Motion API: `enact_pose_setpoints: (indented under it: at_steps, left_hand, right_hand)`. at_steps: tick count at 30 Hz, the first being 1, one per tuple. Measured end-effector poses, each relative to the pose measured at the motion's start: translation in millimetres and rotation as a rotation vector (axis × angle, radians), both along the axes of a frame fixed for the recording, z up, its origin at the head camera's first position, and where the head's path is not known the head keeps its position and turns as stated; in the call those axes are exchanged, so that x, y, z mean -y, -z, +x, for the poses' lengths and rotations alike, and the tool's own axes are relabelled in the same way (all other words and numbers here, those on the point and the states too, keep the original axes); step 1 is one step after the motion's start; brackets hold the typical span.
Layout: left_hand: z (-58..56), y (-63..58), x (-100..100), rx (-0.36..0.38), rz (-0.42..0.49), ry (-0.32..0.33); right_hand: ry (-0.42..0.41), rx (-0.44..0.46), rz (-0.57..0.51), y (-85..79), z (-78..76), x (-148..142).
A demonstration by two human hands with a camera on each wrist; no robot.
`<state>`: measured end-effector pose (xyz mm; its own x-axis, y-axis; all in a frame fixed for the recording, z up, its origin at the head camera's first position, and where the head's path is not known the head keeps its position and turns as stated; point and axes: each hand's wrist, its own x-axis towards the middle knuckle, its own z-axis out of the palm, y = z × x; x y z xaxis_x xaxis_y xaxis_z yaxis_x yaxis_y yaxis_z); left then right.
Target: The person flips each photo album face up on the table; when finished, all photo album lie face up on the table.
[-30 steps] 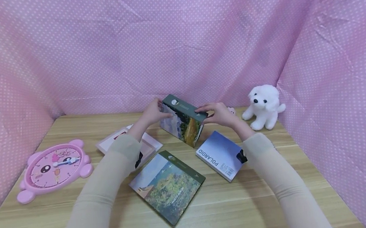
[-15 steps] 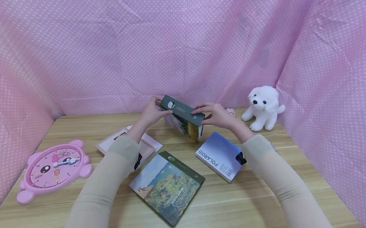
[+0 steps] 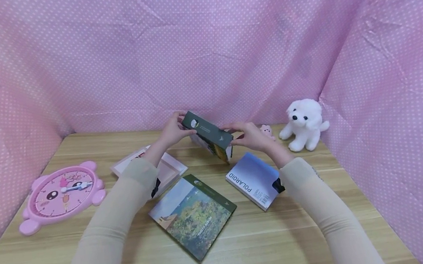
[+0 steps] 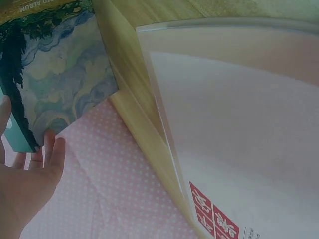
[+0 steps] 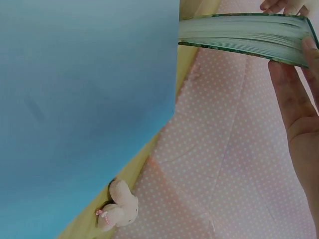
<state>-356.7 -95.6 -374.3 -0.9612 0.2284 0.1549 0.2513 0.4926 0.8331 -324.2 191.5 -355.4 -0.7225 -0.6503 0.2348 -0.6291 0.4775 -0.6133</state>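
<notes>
Both hands hold a thick photo album [image 3: 208, 130] at the back of the table, its dark green spine upward and its painted cover mostly turned out of the head view. My left hand [image 3: 174, 129] grips the album's left end, thumb on the near side and fingers behind. At the other end my right hand [image 3: 250, 136] pinches the spine corner; the right wrist view shows the page edges [image 5: 239, 32] between the covers, beside that hand's fingers [image 5: 289, 92]. Nearer the front lies a second photo album [image 3: 195, 218], flat, with a landscape cover.
A blue POLAROID album [image 3: 250, 182] with a black clasp lies below the right forearm. Under the left forearm is a pale pink album [image 3: 170, 171]. A pink toy clock [image 3: 63, 194] lies left; a white plush dog [image 3: 304, 123] and a small pink plush [image 3: 266, 131] stand right.
The held album has tipped so that its spine faces the head camera more and its cover shows less. Both hands have shifted slightly left with it.
</notes>
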Motion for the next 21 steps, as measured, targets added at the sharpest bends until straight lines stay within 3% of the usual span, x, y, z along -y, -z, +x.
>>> enact_pose_setpoints:
  at_steps: [10, 21]
  left_hand:
    - [1.8, -2.5, 10, -0.047, -0.078, 0.045]
    - [5.0, -1.1, 23, -0.022, -0.120, 0.069]
  right_hand:
    - [0.066, 0.067, -0.010, 7.4, 2.4, 3]
    - [-0.016, 0.067, -0.035, 16.1, 4.3, 8]
